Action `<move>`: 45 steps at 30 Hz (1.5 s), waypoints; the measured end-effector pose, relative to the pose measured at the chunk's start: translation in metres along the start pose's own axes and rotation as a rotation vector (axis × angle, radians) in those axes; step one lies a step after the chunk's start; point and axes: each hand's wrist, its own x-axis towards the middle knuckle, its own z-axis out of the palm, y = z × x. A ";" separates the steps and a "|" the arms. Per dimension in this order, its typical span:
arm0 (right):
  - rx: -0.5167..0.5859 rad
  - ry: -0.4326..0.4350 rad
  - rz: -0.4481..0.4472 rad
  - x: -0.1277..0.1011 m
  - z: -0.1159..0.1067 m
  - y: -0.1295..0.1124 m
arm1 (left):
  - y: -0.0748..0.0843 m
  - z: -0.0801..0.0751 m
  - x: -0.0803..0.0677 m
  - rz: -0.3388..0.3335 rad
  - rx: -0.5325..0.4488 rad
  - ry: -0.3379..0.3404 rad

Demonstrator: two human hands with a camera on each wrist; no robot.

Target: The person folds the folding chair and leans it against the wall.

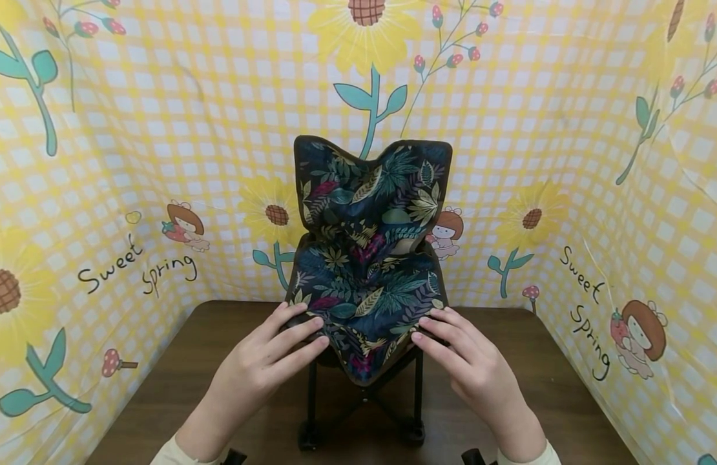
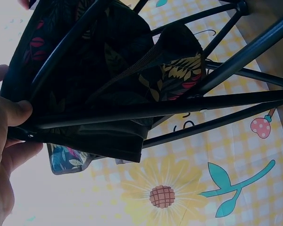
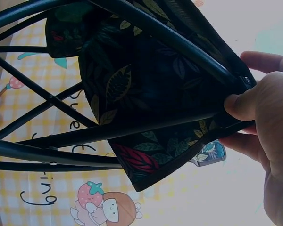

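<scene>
A small folding chair [image 1: 370, 297] with dark leaf-print fabric stands upright on the table in the head view, its backrest [image 1: 373, 187] farther from me. My left hand [image 1: 271, 358] grips the seat's front left corner, fingers lying over the fabric. At the front right corner, my right hand [image 1: 477, 361] holds the seat the same way. From below, the left wrist view shows the left thumb [image 2: 21, 112] against the corner where black tubes meet. The right thumb [image 3: 240, 106] presses the opposite corner in the right wrist view. Crossed black legs [image 1: 364, 395] support the seat.
The brown wooden table [image 1: 544, 374] lies under the chair. A yellow checked cloth [image 1: 219, 129] with sunflowers and cartoon figures hangs behind and along both sides. Two dark rod ends [image 1: 235, 456] show at the bottom edge, by the wrists.
</scene>
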 end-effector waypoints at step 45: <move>0.023 0.007 -0.008 0.016 0.000 0.000 | 0.000 0.002 0.014 0.012 -0.017 -0.026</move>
